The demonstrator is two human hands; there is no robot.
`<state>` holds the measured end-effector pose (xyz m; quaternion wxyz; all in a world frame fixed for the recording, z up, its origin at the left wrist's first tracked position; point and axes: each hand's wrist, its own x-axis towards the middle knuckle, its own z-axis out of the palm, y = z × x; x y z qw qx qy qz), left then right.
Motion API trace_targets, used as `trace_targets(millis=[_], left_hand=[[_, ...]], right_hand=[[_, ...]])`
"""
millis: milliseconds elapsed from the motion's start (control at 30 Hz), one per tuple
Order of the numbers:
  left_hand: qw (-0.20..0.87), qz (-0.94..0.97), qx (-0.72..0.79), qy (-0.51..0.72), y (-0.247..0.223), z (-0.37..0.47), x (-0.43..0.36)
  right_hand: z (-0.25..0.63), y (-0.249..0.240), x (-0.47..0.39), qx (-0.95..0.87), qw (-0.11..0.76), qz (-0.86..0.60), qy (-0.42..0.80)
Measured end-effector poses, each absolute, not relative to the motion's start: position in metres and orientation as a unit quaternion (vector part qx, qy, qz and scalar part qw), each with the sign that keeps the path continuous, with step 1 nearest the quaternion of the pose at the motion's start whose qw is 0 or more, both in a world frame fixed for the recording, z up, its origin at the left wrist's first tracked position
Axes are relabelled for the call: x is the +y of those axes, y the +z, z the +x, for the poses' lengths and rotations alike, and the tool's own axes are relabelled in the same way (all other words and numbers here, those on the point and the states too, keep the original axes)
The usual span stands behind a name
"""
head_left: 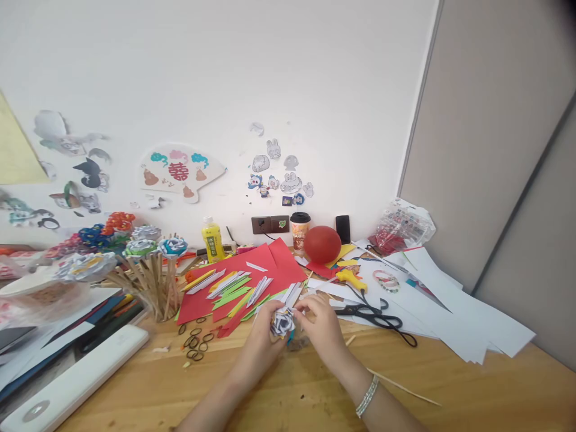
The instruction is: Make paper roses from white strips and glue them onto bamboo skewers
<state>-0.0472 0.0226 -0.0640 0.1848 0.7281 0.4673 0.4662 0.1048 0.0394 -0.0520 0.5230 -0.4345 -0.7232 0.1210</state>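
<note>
A white and dark folded-paper flower (282, 323) with bits of yellow is held low in the middle, above the wooden table (288, 402). My left hand (265, 331) is closed around its left side. At its right edge my right hand (320, 324) has its fingers pinched together against the paper; the fingertips are small in view. A bit of blue-green shows beneath the flower. Behind the hands, folded strips (234, 292) in white, green and yellow lie on red paper sheets (191, 307).
Black scissors (373, 313), a yellow glue gun (351, 279) and white sheets (477, 306) lie to the right. A red balloon (322, 244) and lidded cup (299, 231) stand behind. Rubber bands (194, 343), wooden sticks (157, 288) and a long white device (76, 381) are left.
</note>
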Motion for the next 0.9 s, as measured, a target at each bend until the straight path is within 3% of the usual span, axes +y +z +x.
trace_targets(millis=[900], left_hand=[[0.169,0.747,0.456,0.454,-0.059,-0.047,0.019]], right_hand=[[0.098,-0.054,0.029,-0.709,0.54,-0.453,0.004]])
